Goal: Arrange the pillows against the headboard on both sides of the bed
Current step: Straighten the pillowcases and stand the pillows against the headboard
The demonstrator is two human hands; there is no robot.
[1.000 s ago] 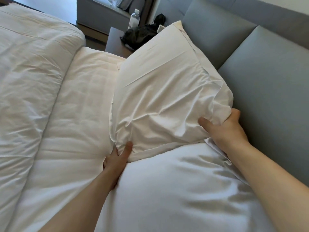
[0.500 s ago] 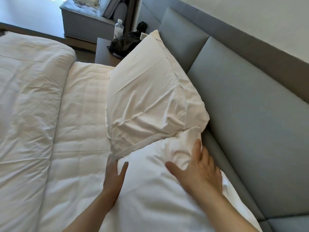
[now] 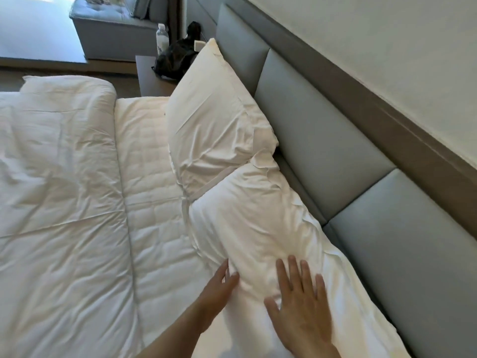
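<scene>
Head view: we press both flat, unclenched hands, left hand (image 3: 219,288) and right hand (image 3: 300,303), on the near pillow (image 3: 253,228) beside the headboard (image 3: 335,151); pushing unevenly could topple the far pillow (image 3: 214,120).

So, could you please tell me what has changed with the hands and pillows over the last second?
Both hands let go of the far pillow and drew back; right hand and left hand now lie open on the near pillow. The far pillow stays leaning against the headboard.
</scene>
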